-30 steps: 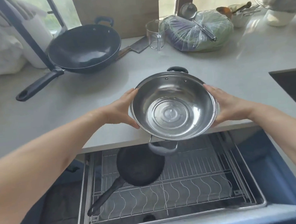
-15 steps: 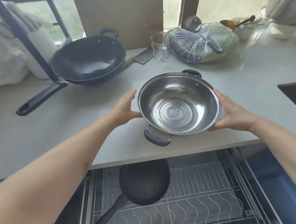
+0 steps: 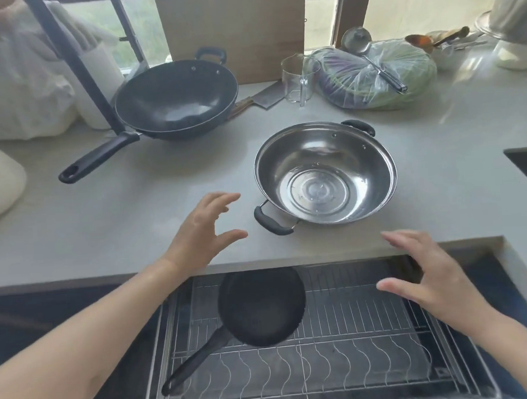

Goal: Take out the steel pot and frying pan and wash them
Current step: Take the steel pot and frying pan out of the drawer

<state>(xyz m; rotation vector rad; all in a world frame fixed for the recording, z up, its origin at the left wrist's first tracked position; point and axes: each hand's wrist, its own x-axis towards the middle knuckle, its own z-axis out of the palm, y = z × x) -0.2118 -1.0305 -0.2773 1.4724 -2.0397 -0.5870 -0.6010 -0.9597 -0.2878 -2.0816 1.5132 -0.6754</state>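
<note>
Leaving the pot (image 3: 325, 174) upright on the bench (image 3: 133, 213) by the edge, your left hand (image 3: 201, 231) and right hand (image 3: 431, 284) hung spread and empty, seemingly free for the pan (image 3: 261, 306) lying in the drawer rack (image 3: 343, 364).

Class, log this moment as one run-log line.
steel pot: on counter | frying pan: in drawer rack | hands: left, right empty
</note>
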